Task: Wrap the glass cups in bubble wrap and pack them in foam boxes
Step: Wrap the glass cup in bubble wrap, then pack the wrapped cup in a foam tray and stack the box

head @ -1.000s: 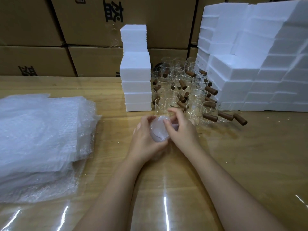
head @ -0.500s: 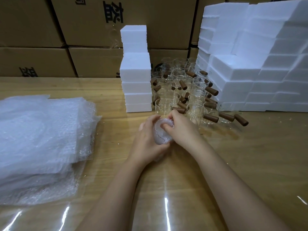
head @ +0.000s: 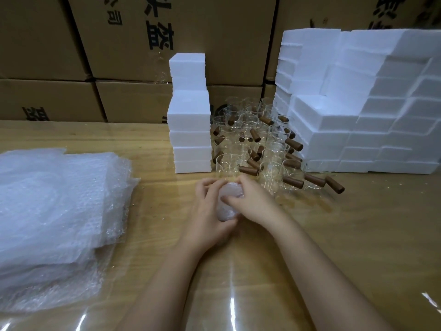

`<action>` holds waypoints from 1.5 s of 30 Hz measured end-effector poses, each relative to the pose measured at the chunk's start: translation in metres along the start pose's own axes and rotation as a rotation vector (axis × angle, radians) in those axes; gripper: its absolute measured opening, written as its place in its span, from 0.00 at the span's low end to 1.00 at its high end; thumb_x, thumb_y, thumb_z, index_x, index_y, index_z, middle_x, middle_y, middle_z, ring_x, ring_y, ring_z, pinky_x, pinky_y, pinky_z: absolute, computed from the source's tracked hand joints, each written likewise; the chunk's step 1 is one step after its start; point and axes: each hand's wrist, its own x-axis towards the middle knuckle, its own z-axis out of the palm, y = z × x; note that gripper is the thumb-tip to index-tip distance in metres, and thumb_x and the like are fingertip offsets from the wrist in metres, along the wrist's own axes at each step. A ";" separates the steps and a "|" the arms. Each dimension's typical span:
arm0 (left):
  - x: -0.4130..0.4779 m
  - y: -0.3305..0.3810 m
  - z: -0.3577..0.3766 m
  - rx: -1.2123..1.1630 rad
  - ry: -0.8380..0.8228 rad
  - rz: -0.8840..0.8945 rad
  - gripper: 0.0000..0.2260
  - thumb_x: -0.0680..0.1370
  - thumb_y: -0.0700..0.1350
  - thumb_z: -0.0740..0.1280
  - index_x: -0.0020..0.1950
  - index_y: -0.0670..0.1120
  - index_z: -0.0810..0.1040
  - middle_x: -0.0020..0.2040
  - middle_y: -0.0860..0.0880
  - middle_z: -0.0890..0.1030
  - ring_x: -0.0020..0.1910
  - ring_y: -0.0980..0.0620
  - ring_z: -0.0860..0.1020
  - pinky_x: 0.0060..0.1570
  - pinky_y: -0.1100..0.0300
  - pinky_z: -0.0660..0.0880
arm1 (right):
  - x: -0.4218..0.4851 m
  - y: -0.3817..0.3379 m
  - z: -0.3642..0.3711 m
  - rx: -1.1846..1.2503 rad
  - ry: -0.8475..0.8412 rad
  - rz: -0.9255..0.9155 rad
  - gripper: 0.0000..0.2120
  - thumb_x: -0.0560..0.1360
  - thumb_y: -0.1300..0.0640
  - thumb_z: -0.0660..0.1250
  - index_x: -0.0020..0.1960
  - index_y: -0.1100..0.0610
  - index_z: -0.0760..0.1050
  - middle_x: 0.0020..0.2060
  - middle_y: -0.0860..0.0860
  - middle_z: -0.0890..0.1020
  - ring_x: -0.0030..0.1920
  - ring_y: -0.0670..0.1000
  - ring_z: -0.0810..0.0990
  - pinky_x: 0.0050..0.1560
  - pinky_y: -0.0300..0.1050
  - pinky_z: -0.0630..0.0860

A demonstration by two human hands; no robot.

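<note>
Both hands hold a glass cup wrapped in bubble wrap (head: 228, 204) just above the wooden table (head: 334, 235). My left hand (head: 207, 211) cups the bundle from the left and below. My right hand (head: 253, 199) covers its right side, fingers curled over the wrap and the thumb pressing on its face. The cup's handle is hidden. Behind the hands stand several bare glass cups with brown wooden handles (head: 257, 144). A pile of bubble wrap sheets (head: 55, 211) lies at the left. White foam boxes form a narrow stack (head: 189, 130) and a big stepped pile (head: 358, 111).
Brown cardboard cartons (head: 119, 56) wall off the back of the table. A clear glossy film covers the tabletop. One handle (head: 335, 184) sticks out toward the right of the cup group.
The right hand has slid further over the bundle, folding the wrap down onto it. The left hand keeps its hold. The camera has tilted slightly, showing more of the cartons.
</note>
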 end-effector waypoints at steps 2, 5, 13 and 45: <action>0.002 -0.002 -0.001 -0.047 -0.007 -0.041 0.33 0.67 0.44 0.76 0.69 0.46 0.68 0.62 0.51 0.65 0.56 0.66 0.64 0.53 0.83 0.58 | 0.000 0.003 -0.013 0.109 0.028 -0.060 0.16 0.74 0.46 0.67 0.59 0.49 0.72 0.54 0.46 0.78 0.53 0.48 0.77 0.56 0.52 0.75; 0.005 -0.003 -0.001 -0.109 0.021 -0.086 0.32 0.69 0.45 0.77 0.69 0.45 0.68 0.62 0.50 0.68 0.57 0.66 0.65 0.55 0.83 0.57 | 0.006 0.007 -0.042 0.246 0.186 -0.146 0.02 0.77 0.51 0.65 0.49 0.46 0.74 0.45 0.40 0.78 0.44 0.41 0.77 0.45 0.40 0.76; 0.008 -0.010 -0.003 -0.260 0.100 -0.238 0.32 0.66 0.47 0.79 0.65 0.58 0.68 0.62 0.57 0.71 0.60 0.62 0.71 0.62 0.63 0.69 | 0.049 0.060 -0.144 -0.199 0.451 -0.039 0.24 0.78 0.53 0.61 0.72 0.52 0.62 0.73 0.50 0.62 0.62 0.54 0.73 0.52 0.49 0.70; 0.034 0.044 -0.074 -0.882 0.430 -0.324 0.31 0.59 0.54 0.75 0.62 0.58 0.73 0.63 0.53 0.75 0.60 0.49 0.78 0.58 0.51 0.75 | -0.037 0.067 -0.021 0.160 0.414 -0.604 0.10 0.71 0.70 0.70 0.51 0.61 0.79 0.48 0.48 0.75 0.46 0.47 0.76 0.41 0.48 0.75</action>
